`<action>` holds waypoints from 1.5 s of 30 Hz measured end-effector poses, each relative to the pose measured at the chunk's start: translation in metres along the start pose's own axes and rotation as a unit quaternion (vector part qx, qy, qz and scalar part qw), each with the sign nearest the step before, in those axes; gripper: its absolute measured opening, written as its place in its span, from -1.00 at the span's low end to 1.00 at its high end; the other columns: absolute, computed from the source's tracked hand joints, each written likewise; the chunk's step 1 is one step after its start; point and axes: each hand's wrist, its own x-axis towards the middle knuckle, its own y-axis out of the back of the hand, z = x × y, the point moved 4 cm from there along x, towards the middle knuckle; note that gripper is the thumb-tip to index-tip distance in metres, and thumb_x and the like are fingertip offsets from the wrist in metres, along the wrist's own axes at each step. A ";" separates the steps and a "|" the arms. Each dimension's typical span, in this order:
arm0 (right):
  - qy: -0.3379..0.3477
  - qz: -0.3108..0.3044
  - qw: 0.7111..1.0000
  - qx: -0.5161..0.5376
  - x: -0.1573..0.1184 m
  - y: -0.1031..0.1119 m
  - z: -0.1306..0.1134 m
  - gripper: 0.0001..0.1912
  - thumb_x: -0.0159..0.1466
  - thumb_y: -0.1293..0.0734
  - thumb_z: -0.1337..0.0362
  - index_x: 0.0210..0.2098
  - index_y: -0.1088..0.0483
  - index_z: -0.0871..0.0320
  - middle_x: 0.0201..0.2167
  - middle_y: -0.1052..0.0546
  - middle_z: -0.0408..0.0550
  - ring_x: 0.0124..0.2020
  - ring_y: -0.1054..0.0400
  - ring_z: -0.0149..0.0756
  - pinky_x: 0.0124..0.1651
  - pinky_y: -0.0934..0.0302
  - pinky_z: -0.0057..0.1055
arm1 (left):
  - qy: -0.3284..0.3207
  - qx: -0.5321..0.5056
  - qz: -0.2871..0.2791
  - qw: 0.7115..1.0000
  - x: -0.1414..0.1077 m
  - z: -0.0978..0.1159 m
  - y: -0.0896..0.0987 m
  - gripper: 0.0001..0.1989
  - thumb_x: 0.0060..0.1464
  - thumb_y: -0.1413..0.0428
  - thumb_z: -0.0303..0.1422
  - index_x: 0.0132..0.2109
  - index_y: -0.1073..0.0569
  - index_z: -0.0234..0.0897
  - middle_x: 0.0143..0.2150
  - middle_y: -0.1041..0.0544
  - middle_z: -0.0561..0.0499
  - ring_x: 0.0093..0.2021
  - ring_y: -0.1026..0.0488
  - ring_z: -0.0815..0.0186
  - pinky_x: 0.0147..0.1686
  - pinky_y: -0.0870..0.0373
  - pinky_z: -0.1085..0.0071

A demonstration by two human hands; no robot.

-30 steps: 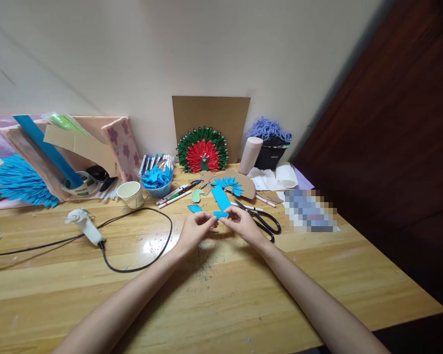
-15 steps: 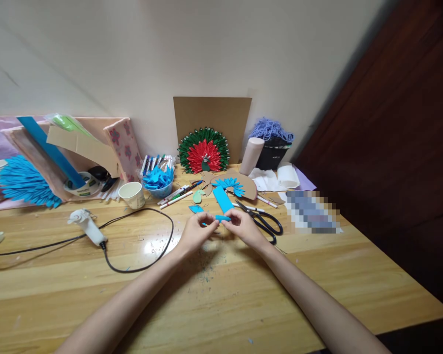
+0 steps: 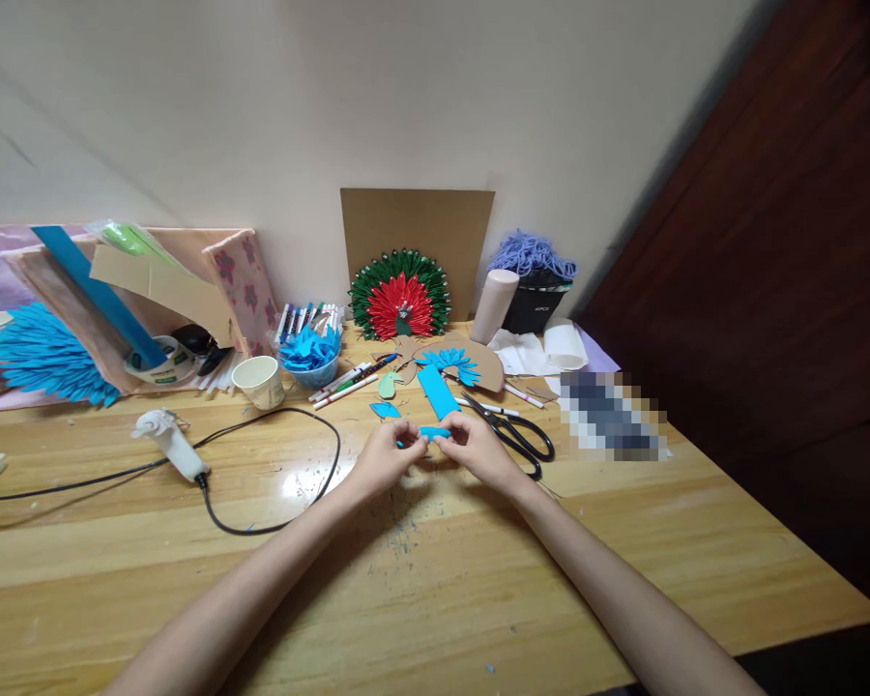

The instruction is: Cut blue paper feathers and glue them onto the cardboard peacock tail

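Between my two hands is a small blue paper piece (image 3: 435,433), pinched at its ends. My left hand (image 3: 391,452) grips its left end with thumb and fingers, and my right hand (image 3: 477,448) grips the right end. Just beyond them lies a flat blue paper strip (image 3: 439,391). A blue leaf-shaped piece (image 3: 386,411) rests past my left hand. Black-handled scissors (image 3: 529,440) lie close to my right hand. Farther back, a brown cardboard shape (image 3: 485,365) carries a curved row of blue petals (image 3: 458,364).
A white glue gun (image 3: 172,447) with a looping black cable lies at left. Behind stand a paper cup (image 3: 258,383), a bowl of blue pieces (image 3: 310,358), several markers (image 3: 352,383), a red-green peacock craft (image 3: 400,298), a pale bottle (image 3: 494,307) and a paper roll (image 3: 565,345).
Both hands stay nearly in place, still pinching the blue piece, which has turned slightly and shows a little more of its surface. Nothing else has visibly moved.
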 end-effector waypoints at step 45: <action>-0.040 -0.012 0.996 0.084 0.005 -0.001 0.005 -0.76 0.03 -0.30 0.17 -0.59 -0.22 0.20 -0.62 -0.21 -0.24 -0.56 -0.08 -0.45 -0.48 0.03 -0.49 | -0.039 0.034 0.028 0.998 -0.001 0.004 0.002 -0.68 -0.13 -0.15 -0.15 -0.40 -0.38 -0.36 -0.50 -0.44 0.00 -0.50 -0.40 0.36 -0.53 -0.29 0.49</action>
